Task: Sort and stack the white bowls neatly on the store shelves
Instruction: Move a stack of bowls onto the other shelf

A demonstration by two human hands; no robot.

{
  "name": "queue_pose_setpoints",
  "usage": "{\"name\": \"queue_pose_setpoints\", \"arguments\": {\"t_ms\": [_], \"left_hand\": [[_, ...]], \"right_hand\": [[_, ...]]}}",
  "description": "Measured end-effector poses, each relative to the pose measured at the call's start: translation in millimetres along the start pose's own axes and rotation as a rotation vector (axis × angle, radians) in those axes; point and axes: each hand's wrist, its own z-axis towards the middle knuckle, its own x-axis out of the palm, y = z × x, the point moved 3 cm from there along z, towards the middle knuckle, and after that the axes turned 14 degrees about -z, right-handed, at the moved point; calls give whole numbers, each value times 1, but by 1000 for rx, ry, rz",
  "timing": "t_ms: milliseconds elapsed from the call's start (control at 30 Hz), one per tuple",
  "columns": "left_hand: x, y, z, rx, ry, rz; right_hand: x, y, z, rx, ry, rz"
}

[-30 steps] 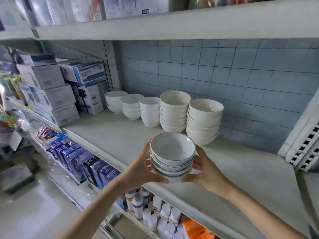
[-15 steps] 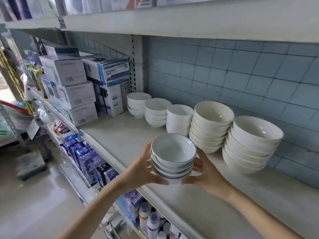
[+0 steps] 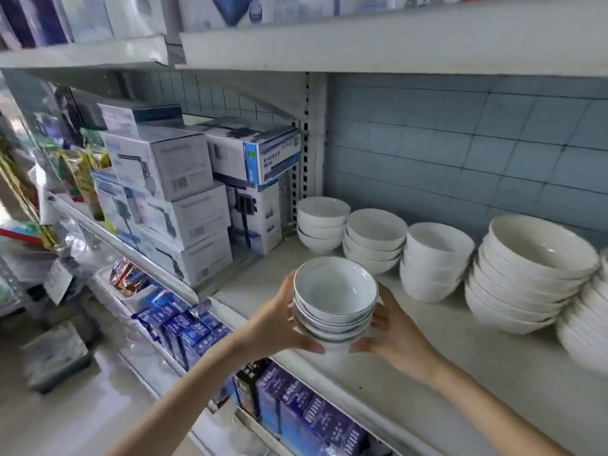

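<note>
Left hand (image 3: 276, 320) and right hand (image 3: 394, 334) curl round a small stack of bowls (image 3: 335, 301), held just above the shelf (image 3: 427, 373) front edge. Likely glazed: heavy, slick, breakable. Best gripped low, fingers under the bottom bowl.

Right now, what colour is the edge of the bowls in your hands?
A thin dark line on the white held bowls; head view shows it.

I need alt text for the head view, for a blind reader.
A left hand and a right hand hold a small stack of white bowls over the front of a store shelf. Behind it, more bowl stacks stand in a row; boxes sit further left.
</note>
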Motion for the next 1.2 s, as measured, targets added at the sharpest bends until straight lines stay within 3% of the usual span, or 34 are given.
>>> {"name": "queue_pose_setpoints", "arguments": {"t_ms": [467,1200], "left_hand": [[-107,34,50,-88,23,138],[-125,32,99,39,69,39]], "right_hand": [[55,9,96,22,-36,13],[46,13,150,-47,-59,-93]]}}
